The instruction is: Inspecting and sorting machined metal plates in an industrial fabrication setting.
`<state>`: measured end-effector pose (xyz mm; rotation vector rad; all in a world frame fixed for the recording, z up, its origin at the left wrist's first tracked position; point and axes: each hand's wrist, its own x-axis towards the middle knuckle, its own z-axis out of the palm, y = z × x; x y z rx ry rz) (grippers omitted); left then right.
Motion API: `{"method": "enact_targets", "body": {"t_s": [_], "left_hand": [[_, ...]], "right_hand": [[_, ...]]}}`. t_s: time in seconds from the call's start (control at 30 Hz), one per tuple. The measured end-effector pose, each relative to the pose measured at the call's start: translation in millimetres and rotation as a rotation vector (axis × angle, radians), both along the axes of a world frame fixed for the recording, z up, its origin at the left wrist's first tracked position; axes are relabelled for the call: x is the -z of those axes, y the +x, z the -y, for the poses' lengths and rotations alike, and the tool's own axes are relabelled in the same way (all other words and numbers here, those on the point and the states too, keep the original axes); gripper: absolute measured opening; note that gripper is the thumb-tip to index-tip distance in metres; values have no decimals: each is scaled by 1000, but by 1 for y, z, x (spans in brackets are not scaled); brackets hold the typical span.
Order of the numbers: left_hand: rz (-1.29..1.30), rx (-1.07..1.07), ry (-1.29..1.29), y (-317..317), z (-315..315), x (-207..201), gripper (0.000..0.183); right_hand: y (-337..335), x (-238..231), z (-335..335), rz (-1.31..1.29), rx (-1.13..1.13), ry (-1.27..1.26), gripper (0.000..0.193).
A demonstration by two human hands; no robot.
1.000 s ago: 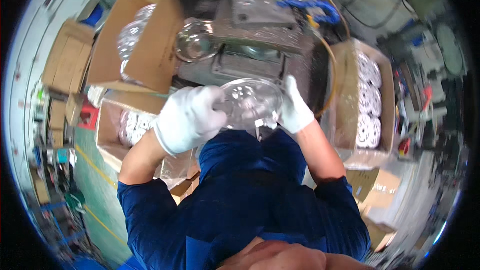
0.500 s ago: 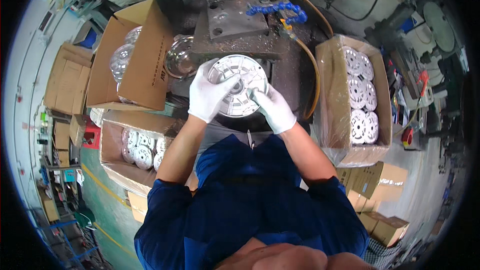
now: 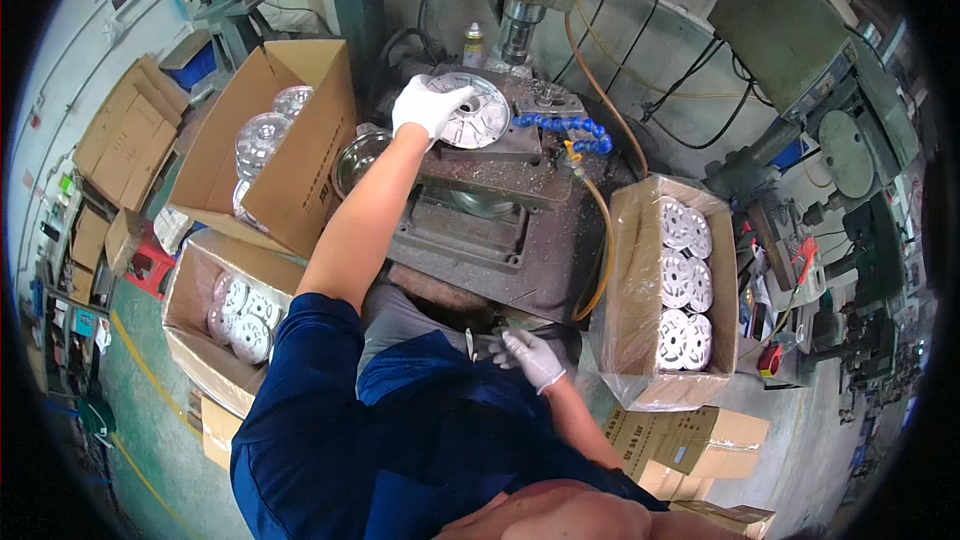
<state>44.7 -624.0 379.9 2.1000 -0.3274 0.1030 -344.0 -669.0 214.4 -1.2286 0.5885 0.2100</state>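
Note:
My left hand (image 3: 424,106), in a white glove, is stretched far forward and grips the left edge of a round silver metal disc (image 3: 480,122) with slots around its centre hole. The disc is over the metal block (image 3: 510,153) of a machine, below a vertical steel ram (image 3: 517,32); whether it rests fully on the block I cannot tell. Close to my lap is my right hand (image 3: 532,358), gloved too, with fingers apart and nothing in it. A shiny round metal bowl (image 3: 358,162) sits left of the block, near my left forearm.
Blue segmented hose (image 3: 565,126) and a yellow hose (image 3: 606,240) run right of the block. Cartons of metal parts stand on the right (image 3: 640,395), upper left (image 3: 310,155) and lower left (image 3: 215,380). A spray can (image 3: 474,46) is behind. Metal chips litter the machine table (image 3: 540,260).
The disc has gone from in front of my body, held in both hands, forward onto or over the block in my left hand. My right hand has let go and dropped toward my lap.

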Motion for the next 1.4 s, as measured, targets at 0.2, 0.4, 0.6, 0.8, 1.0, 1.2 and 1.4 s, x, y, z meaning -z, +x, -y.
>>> {"method": "enact_targets", "body": {"t_s": [0.2, 0.4, 0.6, 0.8, 1.0, 1.2, 1.4], "left_hand": [[-64, 78, 67, 16, 14, 11, 81], [-120, 130, 163, 16, 12, 7, 69], [-194, 207, 344, 26, 8, -5, 74], [-86, 229, 337, 32, 8, 7, 84], [-181, 285, 255, 33, 4, 7, 72], [-184, 318, 326, 27, 6, 1, 81], [-138, 230, 358, 24, 3, 3, 80]], "right_hand": [[-24, 20, 14, -116, 85, -13, 34], [-14, 16, 23, -59, 59, -132, 33], [2, 8, 23, -74, 4, -431, 43], [-4, 57, 26, -7, -46, -499, 42], [1, 40, 6, -142, -72, -132, 36], [12, 103, -5, -269, 47, 131, 37], [20, 111, 7, -339, 64, 295, 41]]}}
